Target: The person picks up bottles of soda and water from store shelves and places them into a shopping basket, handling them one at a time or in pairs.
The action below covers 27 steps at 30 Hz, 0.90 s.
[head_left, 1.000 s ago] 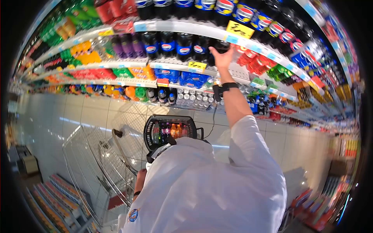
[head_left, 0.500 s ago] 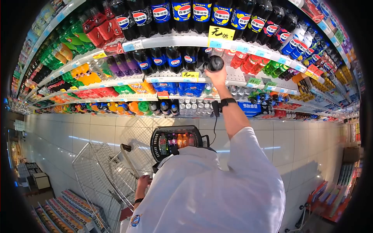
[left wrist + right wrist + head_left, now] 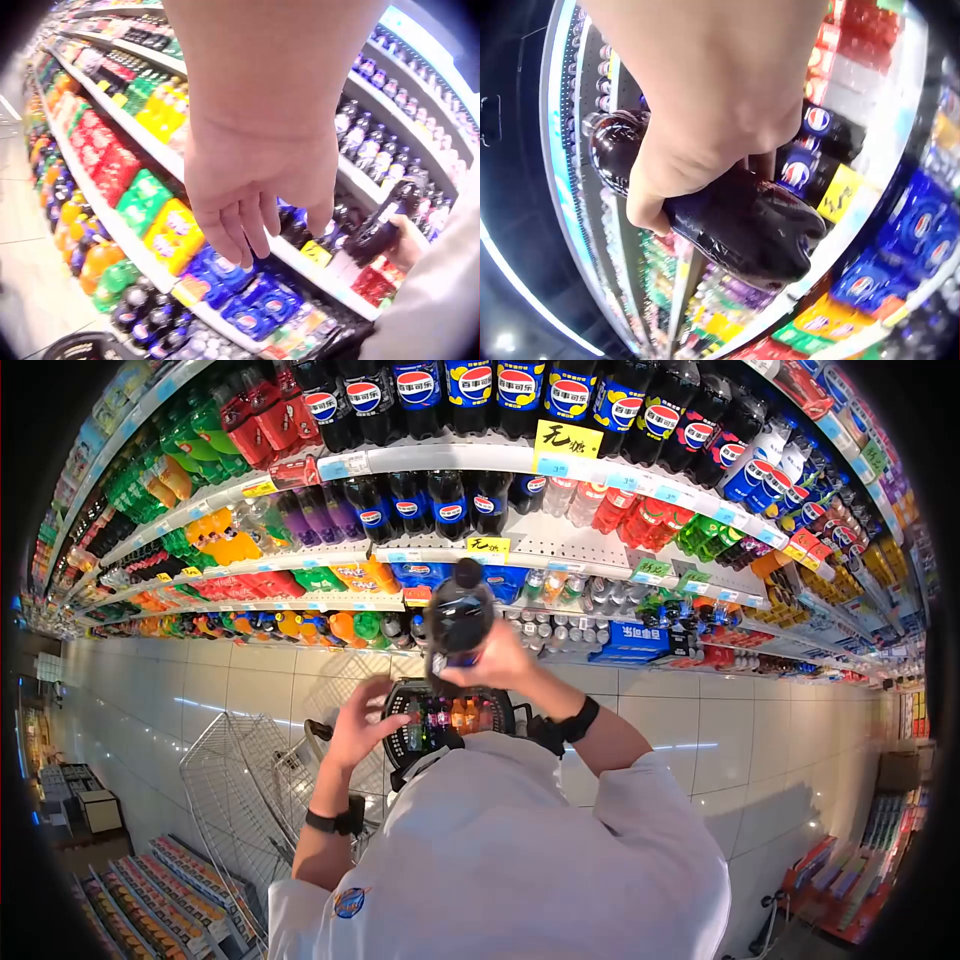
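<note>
A large dark cola bottle [image 3: 460, 622] is gripped around its body by my right hand [image 3: 508, 662], in front of the shelves and over the far side of the black shopping basket [image 3: 398, 742]. In the right wrist view the bottle [image 3: 742, 229] lies across beneath the hand [image 3: 712, 127], thumb on one side and fingers on the other. My left hand [image 3: 360, 722] is at the basket's left side, holding nothing, thumb spread from the fingers. Its fingers [image 3: 255, 217] point toward the shelves in the left wrist view. Several coloured drink bottles [image 3: 462, 715] stand in the basket.
Long shelves [image 3: 420, 455] of soft drinks curve across the front, with a gap [image 3: 570, 545] among the bottles on the middle tier. Blue Pepsi packs [image 3: 500, 582] sit lower down. A wire shopping cart [image 3: 240, 780] stands to the left on the tiled floor [image 3: 660, 715].
The right hand drew the cola bottle off the middle shelf and brought it down and left toward the basket. My left hand rose from beside the cart to the basket's left side.
</note>
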Each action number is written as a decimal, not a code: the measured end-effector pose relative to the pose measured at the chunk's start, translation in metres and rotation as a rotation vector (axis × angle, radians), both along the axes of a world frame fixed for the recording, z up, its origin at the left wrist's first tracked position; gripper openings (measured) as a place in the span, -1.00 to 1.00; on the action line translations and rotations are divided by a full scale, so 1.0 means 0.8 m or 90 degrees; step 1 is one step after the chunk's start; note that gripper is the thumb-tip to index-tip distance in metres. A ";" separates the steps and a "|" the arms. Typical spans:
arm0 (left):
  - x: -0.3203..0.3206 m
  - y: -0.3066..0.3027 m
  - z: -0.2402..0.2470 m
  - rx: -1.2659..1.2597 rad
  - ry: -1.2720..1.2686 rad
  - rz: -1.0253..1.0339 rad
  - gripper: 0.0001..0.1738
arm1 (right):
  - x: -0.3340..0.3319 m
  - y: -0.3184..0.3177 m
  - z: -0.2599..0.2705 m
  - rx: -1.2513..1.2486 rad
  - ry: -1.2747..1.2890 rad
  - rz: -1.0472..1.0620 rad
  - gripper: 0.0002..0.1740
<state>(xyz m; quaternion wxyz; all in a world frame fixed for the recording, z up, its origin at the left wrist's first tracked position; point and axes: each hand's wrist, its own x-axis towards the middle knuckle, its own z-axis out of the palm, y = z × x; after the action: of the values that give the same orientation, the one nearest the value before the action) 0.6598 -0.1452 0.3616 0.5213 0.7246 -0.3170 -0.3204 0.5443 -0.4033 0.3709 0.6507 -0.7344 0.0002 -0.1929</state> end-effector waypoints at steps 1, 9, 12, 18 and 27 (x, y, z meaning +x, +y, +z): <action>-0.002 -0.017 0.014 -0.043 0.003 -0.022 -0.13 | 0.003 0.024 0.004 0.148 0.000 0.047 -0.15; -0.032 -0.030 0.043 -0.076 0.169 -0.027 -0.15 | 0.018 0.071 0.038 -0.093 0.118 0.082 -0.16; -0.031 -0.010 0.021 -0.061 0.186 0.027 -0.18 | 0.029 0.053 0.024 -0.296 0.130 0.096 -0.30; -0.047 0.053 0.011 -0.096 0.230 0.157 -0.18 | 0.111 -0.133 -0.042 -0.026 -0.079 -0.213 -0.69; -0.073 0.101 0.014 -0.149 0.218 0.304 -0.16 | 0.203 -0.284 -0.109 -0.216 0.082 -0.502 0.12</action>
<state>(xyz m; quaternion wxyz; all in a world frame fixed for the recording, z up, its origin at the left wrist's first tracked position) 0.6014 -0.0648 0.3729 0.7075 0.6491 -0.0803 -0.2678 0.7064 -0.6303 0.2834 0.3960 -0.7854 0.2895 -0.3774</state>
